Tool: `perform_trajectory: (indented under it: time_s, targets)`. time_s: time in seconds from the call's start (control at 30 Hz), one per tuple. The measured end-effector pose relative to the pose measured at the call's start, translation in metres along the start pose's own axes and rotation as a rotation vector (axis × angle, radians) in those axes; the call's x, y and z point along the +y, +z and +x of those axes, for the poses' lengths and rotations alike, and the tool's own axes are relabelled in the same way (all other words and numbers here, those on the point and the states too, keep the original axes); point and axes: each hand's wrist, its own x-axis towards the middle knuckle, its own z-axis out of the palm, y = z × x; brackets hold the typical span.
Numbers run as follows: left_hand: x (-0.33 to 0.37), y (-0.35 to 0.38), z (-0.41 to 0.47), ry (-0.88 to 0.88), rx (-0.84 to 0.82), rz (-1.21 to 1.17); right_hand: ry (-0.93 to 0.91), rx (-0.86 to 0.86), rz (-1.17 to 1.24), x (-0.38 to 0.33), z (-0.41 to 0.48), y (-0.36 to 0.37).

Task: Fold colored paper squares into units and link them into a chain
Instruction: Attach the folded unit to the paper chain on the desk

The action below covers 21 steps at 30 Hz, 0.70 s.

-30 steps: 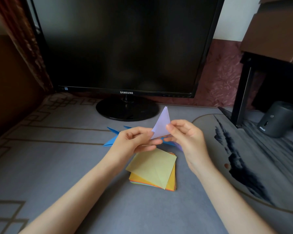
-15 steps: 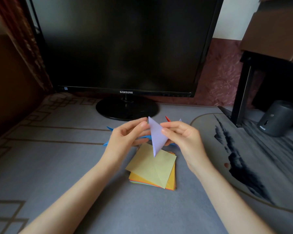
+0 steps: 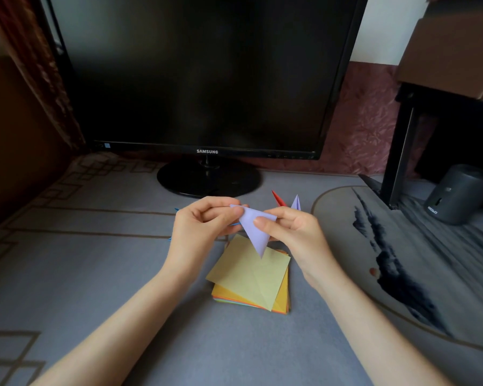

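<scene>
Lilac paper triangle [image 3: 255, 229], creased, tip downward

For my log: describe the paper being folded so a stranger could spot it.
In front of the monitor, over the paper stack, the left hand and right hand pinch a lilac triangle. Unlike the lilac unit lying behind, it points down.

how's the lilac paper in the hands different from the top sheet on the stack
The lilac paper is folded into a narrow triangle, tip down; the top sheet is an open yellow-green square. The left hand and right hand pinch the lilac paper in the air; the top sheet lies on the stack. Both are coloured paper.
</scene>
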Motion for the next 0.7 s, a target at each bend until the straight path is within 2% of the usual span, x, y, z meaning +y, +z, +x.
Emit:
perform_trajectory:
  time_s: [0.17, 0.4, 0.6, 0.7]
  targets:
    - [-0.0016, 0.0019, -0.0003, -0.024, 0.012, 0.025, -0.023, 0.056, 0.027, 0.0018, 0.0020, -0.0026]
    - [0.0005, 0.0021, 0.0002, -0.040, 0.019, 0.074, -0.020, 0.028, -0.002, 0.0010, 0.0029, -0.0052]
    - [0.0005, 0.0017, -0.0004, 0.017, -0.081, 0.244, -0.059, -0.018, -0.113, 0.0014, 0.0007, -0.0063]
    - [-0.0027, 0.0012, 0.0004, 0.036, -0.065, 0.276, -0.062, -0.028, -0.122, 0.0015, -0.0004, -0.0039]
